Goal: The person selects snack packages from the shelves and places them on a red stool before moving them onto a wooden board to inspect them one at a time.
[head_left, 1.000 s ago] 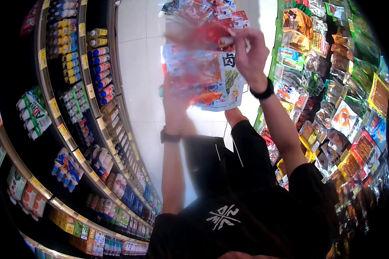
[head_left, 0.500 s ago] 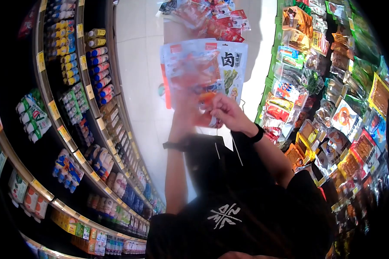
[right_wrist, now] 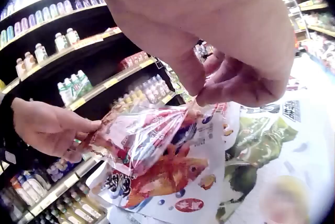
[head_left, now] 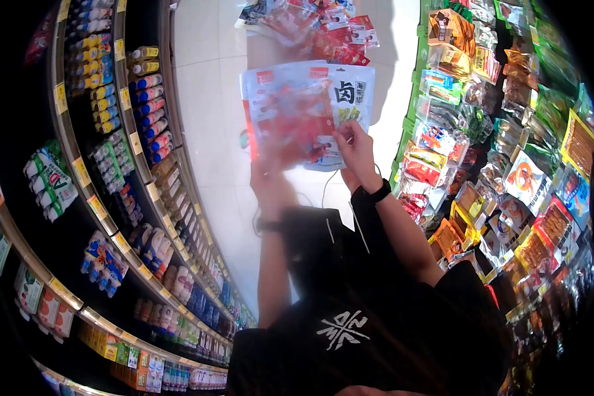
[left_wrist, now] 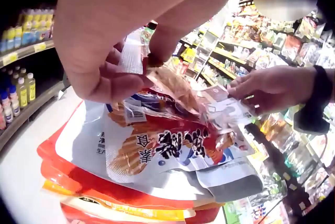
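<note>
A small clear-and-red snack packet is stretched between both hands in the right wrist view. My left hand pinches one side of it, and my right hand pinches the other edge between thumb and fingers. Beneath lie larger pouches: a white one with a goldfish picture and a white one with green leaves and a large black character. Red and orange packs are layered below in the left wrist view. From the head, my left hand looks blurred, while my right hand is clearer.
Beyond the pouches lies a heap of red snack packets. Shelves of bottles and drink packs run down the left. At the right stands a display of bagged snacks with a green edge. Pale floor tiles show between.
My right hand reached up over the pouches, came down toward my body, and now has moved slightly up again at the pouches' lower edge. My left hand has stayed near the lower left.
</note>
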Available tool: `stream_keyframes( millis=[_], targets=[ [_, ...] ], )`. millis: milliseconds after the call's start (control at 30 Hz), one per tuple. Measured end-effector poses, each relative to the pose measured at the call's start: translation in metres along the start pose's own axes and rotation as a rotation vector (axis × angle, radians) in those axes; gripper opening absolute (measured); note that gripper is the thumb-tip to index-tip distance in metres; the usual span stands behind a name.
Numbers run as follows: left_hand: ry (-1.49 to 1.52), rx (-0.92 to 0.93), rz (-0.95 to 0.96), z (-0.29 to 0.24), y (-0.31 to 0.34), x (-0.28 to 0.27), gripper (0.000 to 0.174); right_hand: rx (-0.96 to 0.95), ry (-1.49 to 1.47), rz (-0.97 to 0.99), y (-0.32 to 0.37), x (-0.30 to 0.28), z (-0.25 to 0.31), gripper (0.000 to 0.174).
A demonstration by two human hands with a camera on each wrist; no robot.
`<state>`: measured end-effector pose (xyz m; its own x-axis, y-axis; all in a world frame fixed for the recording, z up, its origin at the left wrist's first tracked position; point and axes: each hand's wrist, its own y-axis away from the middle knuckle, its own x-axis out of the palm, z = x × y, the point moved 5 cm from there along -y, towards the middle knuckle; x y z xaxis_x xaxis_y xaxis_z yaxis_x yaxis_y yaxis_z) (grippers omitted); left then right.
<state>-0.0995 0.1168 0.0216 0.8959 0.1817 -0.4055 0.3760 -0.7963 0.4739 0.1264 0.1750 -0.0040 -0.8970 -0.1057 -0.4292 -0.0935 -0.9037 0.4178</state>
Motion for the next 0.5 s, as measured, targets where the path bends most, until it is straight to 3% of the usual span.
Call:
stream_keyframes(
  millis=[167, 333, 433, 500],
  targets=[
    [0.182, -0.043, -0.037, -0.021, -0.007, 0.008, 0.042, -0.060, 0.048, -0.073, -0.007, 0.000, -0.005, 0.015],
    [0.137, -0.041, -0.077, -0.031, -0.005, 0.007, 0.052, -0.099, 0.126, -0.176, -0.031, -0.027, 0.003, 0.019],
    [0.063, -0.013, -0.097, -0.025, -0.005, 0.008, 0.058, -0.145, 0.147, -0.234, -0.085, -0.053, -0.024, 0.022],
    [0.068, -0.034, -0.088, -0.023, -0.007, 0.009, 0.062, -0.282, 0.300, -0.214, -0.122, -0.060, -0.015, 0.026]
  ],
)
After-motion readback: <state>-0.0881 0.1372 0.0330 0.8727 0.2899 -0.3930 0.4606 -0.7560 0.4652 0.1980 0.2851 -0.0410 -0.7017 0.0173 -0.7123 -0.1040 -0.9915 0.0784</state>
